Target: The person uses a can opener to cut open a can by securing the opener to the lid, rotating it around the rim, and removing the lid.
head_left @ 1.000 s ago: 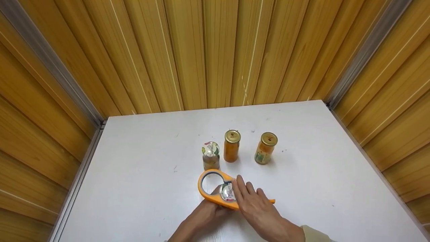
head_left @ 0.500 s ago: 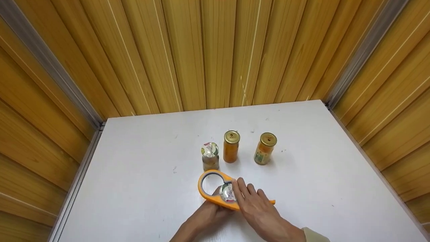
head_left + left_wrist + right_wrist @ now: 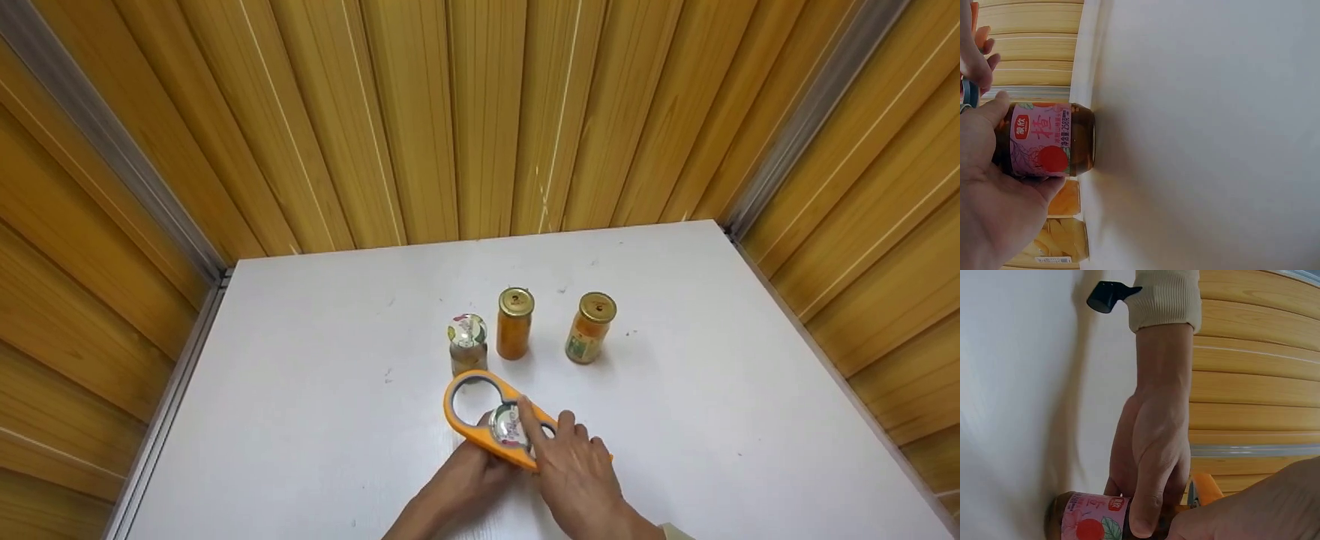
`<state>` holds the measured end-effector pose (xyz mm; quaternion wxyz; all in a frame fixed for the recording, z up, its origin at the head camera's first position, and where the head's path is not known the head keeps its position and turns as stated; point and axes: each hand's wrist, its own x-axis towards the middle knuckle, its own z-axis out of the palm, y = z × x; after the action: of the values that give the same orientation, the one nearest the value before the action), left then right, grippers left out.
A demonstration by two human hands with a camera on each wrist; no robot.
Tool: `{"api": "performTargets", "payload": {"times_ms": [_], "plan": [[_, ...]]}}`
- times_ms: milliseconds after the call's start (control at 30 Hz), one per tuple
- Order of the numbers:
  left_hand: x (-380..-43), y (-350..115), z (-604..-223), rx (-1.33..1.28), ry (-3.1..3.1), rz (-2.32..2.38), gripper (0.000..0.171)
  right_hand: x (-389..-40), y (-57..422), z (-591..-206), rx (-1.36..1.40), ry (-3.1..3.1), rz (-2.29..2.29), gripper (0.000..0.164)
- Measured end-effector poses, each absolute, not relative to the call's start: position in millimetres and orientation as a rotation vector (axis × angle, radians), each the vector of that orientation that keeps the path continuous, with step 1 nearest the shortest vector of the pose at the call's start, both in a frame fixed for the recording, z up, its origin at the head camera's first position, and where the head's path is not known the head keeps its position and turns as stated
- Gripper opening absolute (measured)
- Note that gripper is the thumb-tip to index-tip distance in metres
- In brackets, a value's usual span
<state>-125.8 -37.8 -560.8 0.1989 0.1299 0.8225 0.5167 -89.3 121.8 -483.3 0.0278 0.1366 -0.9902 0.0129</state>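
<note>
A jar [image 3: 1041,138] with a pink label is gripped by my left hand [image 3: 466,476], the fingers and thumb round its side. Its patterned lid [image 3: 508,426] sits in a middle opening of an orange jar opener [image 3: 450,409] with grey-lined round holes. My right hand [image 3: 577,469] holds the opener's right end, fingers bent over it and the index lying along the top beside the lid. In the right wrist view, that hand's thumb [image 3: 1144,512] lies against the jar near its neck. Most of the jar is hidden in the head view.
Just beyond the opener stands a jar with a patterned lid [image 3: 468,331]. Behind it is an amber jar [image 3: 514,334] with a gold lid. Another gold-lidded jar [image 3: 587,337] stands to the right. Wood-patterned walls [image 3: 480,120] surround the white table [image 3: 315,375].
My right hand has shifted from lying flat across the opener to bending its fingers round the right end. More of the opener shows. The jar and left hand stay nearly in place.
</note>
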Motion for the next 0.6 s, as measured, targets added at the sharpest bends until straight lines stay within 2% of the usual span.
{"api": "performTargets", "payload": {"times_ms": [100, 167, 367, 600], "plan": [[-123, -34, -562, 0.379, 2.346, 1.503, 0.060, -88, 123, -488, 0.413, -2.947, 0.029, 0.090], [-121, -30, -563, 0.329, 2.364, 1.539, 0.063, -87, 123, -492, 0.401, -2.911, 0.021, 0.086], [-120, -21, -566, 0.138, 2.340, 1.617, 0.074, -92, 119, -492, 0.292, -3.043, 0.052, 0.050], [-120, -23, -569, 0.163, 2.247, 1.714, 0.071, -100, 130, -489, 0.422, -3.074, 0.030, 0.057]]}}
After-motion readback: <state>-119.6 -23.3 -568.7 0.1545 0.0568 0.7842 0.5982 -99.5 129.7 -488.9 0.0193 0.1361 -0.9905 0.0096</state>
